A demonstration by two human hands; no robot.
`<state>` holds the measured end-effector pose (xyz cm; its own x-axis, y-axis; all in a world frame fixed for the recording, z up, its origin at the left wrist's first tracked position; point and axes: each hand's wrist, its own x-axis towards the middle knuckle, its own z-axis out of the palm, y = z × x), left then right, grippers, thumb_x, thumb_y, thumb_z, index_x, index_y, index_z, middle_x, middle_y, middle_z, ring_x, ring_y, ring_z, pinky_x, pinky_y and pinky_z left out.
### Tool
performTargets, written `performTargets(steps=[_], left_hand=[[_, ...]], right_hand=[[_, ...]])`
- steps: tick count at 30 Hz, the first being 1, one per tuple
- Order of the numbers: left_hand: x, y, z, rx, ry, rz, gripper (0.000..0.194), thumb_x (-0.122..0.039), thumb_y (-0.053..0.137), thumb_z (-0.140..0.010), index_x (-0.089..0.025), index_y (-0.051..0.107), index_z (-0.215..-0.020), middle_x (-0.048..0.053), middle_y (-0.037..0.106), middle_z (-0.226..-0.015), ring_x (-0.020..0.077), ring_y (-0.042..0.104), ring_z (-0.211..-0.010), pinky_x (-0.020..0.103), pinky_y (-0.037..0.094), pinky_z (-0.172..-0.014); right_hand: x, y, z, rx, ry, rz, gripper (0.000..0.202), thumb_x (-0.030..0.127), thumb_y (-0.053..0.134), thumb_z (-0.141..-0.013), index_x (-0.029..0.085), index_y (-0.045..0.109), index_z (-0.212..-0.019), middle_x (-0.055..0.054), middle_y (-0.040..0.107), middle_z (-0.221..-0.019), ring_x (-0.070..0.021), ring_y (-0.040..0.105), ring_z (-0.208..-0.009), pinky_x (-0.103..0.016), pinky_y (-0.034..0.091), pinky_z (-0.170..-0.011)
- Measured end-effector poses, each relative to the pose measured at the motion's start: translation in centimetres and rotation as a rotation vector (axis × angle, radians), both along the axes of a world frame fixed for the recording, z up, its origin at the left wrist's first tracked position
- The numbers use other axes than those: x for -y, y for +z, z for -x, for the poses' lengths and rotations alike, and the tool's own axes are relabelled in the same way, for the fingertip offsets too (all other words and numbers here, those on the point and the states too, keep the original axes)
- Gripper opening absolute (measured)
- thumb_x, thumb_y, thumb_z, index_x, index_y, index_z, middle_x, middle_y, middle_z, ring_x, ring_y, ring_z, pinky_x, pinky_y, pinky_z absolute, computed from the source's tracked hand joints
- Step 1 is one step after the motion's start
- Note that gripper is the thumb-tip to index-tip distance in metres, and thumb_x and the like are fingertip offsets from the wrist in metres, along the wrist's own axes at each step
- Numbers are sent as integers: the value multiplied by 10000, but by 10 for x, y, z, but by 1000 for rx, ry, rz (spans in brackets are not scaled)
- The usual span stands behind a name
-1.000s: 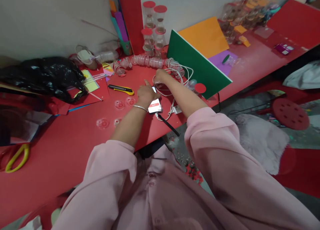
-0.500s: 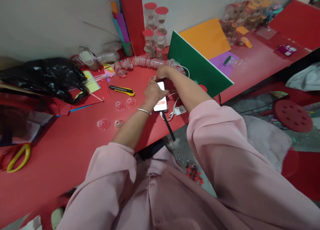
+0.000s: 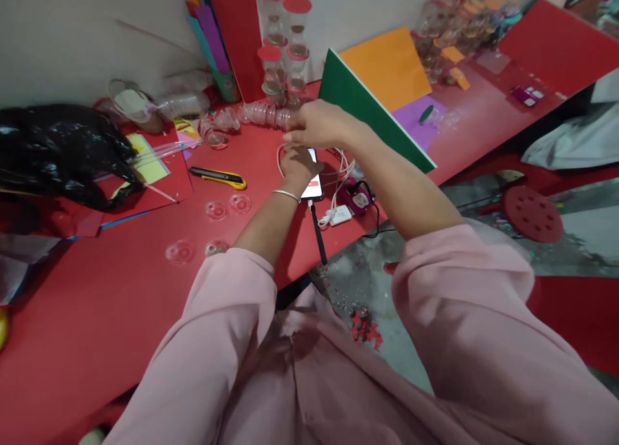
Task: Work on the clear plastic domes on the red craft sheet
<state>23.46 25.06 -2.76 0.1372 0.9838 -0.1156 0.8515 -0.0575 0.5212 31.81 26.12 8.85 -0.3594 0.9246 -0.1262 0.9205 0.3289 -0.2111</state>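
A smartphone (image 3: 313, 188) with a lit white screen lies on the red table, a cable plugged into its near end. My left hand (image 3: 296, 166), with a bangle at the wrist, lies across it, thumb over the right edge and the other fingers curled at the left side. Just above it is my right hand (image 3: 319, 126), its fingers stretched to the left and partly apart, with nothing visible in them. Those fingertips overlap the end of a row of nested clear plastic cups (image 3: 265, 115). A white cable (image 3: 343, 164) loops beside the phone.
A yellow box cutter (image 3: 218, 177) and several clear plastic lids (image 3: 216, 210) lie on the left. At right are a white charger (image 3: 340, 215), a purple box-like device (image 3: 358, 198) and a green board (image 3: 372, 113). Red-capped cups (image 3: 296, 29) stand behind; a black bag (image 3: 62, 151) lies far left.
My right hand has lifted slightly from the left hand's fingertips, its fingers now reaching left. My left hand stays over the phone. The view has shifted, uncovering the purple device.
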Motion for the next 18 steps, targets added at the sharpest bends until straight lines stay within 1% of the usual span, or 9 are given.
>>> performTargets(steps=[2, 3, 5, 7, 9, 12, 14, 16, 18], left_hand=[[4, 2, -1, -67, 30, -37, 949, -502, 863, -821, -67, 496, -1581, 303, 543, -1561, 468, 504, -1451, 566, 483, -1152], [6, 4, 0, -86, 40, -52, 957, -538, 850, -835, -60, 490, -1582, 302, 557, -1547, 453, 523, -1437, 541, 482, -1153], [13, 8, 5, -73, 43, -49, 937, -606, 803, -879, -44, 499, -1564, 307, 589, -1505, 451, 547, -1413, 520, 467, -1158], [22, 13, 14, -45, 32, -24, 878, -654, 742, -926, -42, 537, -1522, 306, 621, -1452, 458, 569, -1383, 502, 460, -1145], [35, 18, 26, -22, -7, -29, 772, -638, 685, -977, -52, 583, -1469, 294, 632, -1421, 448, 585, -1356, 477, 458, -1124], [69, 25, 45, 13, -151, -176, 544, -532, 595, -1053, -106, 658, -1385, 240, 616, -1455, 392, 569, -1371, 438, 430, -1140], [99, 26, 51, 27, -265, -277, 511, -540, 595, -1044, -167, 674, -1385, 194, 607, -1489, 365, 542, -1399, 435, 405, -1164], [129, 24, 49, 15, -326, -299, 672, -627, 663, -975, -218, 600, -1505, 179, 618, -1491, 377, 525, -1411, 465, 387, -1172], [154, 18, 40, -10, -343, -265, 919, -664, 744, -896, -227, 442, -1647, 193, 668, -1425, 399, 543, -1378, 491, 388, -1144]], right_hand=[[48, 18, -19, -67, -50, -105, 491, 569, 544, -1091, 189, 754, -1322, -105, 749, -1253, -360, 648, -1259, -428, 490, -1007], [77, 22, -29, -96, -105, -155, 514, 587, 497, -1102, 210, 753, -1340, -102, 752, -1265, -356, 655, -1255, -428, 495, -996], [138, 19, -46, -159, -239, -236, 554, 596, 411, -1119, 240, 745, -1383, -105, 757, -1304, -347, 677, -1246, -431, 516, -980], [192, -3, -59, -251, -388, -294, 545, 561, 371, -1125, 268, 756, -1375, -98, 772, -1321, -324, 709, -1217, -435, 546, -977], [233, -38, -64, -350, -518, -293, 476, 511, 432, -1102, 276, 785, -1319, -88, 800, -1284, -301, 749, -1146, -429, 573, -986], [266, -93, -58, -460, -622, -210, 387, 454, 534, -1046, 272, 814, -1242, -88, 822, -1243, -299, 778, -1072, -423, 599, -980], [272, -119, -49, -484, -679, -169, 367, 455, 553, -1033, 279, 819, -1214, -87, 830, -1220, -303, 782, -1064, -422, 602, -986], [270, -134, -42, -480, -730, -147, 358, 450, 554, -1031, 276, 819, -1197, -97, 836, -1192, -307, 783, -1050, -423, 602, -984], [266, -141, -40, -474, -762, -142, 360, 419, 540, -1032, 255, 819, -1189, -113, 840, -1162, -303, 788, -1019, -410, 604, -966]])
